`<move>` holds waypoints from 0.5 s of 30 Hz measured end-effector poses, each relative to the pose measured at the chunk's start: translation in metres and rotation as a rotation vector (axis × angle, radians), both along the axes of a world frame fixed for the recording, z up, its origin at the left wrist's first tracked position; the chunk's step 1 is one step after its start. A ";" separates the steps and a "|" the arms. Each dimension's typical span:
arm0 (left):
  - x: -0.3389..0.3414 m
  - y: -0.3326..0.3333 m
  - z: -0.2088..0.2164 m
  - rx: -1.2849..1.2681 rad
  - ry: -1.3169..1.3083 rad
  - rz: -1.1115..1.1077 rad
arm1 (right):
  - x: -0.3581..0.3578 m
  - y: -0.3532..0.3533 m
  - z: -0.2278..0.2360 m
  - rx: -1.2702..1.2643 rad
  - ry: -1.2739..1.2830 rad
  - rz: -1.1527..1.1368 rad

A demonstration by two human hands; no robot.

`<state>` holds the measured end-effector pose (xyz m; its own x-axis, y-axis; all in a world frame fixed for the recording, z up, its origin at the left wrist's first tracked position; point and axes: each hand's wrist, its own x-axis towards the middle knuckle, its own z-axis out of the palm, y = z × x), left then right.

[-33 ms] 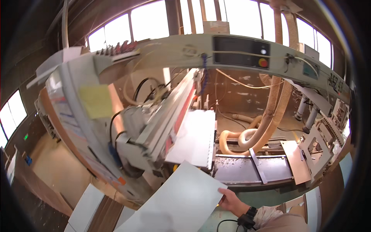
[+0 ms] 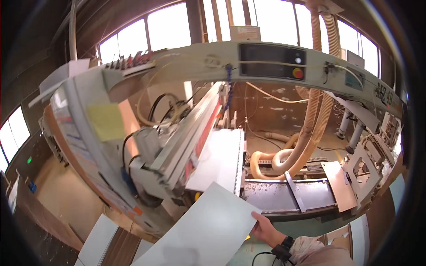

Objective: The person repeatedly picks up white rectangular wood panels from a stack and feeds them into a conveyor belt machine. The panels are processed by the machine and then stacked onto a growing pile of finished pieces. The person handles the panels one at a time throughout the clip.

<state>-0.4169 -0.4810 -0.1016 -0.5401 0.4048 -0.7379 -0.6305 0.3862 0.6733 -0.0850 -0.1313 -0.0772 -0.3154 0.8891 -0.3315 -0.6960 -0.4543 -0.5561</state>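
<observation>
Right grip (image 2: 267,231) holds white panel (image 2: 204,224) — near 1 corner.

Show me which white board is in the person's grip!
The big white board at the bottom middle: the right-hand grip holds its right corner. The board behind it and the one at lower left show no hand on them.

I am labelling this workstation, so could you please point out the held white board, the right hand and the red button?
Held white board (image 2: 202,228), head view: middle of its face.
Right hand (image 2: 267,232), head view: middle of the hand.
Red button (image 2: 297,73), head view: its round cap.
</observation>
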 end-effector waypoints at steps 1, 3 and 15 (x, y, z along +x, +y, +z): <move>0.016 0.028 0.007 -0.009 0.001 -0.023 | 0.008 0.017 0.002 0.058 0.017 -0.035; 0.043 0.078 0.009 0.003 0.012 -0.090 | 0.022 0.050 -0.003 0.073 0.065 -0.108; 0.149 0.321 0.002 0.343 -0.028 -0.698 | -0.014 0.187 -0.057 0.194 -0.456 -0.344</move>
<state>-0.2678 -0.1604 -0.0997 -0.0589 0.8524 -0.5196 -0.3367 0.4730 0.8142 -0.0986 0.0561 -0.1340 0.1372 0.9727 -0.1870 -0.4567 -0.1054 -0.8834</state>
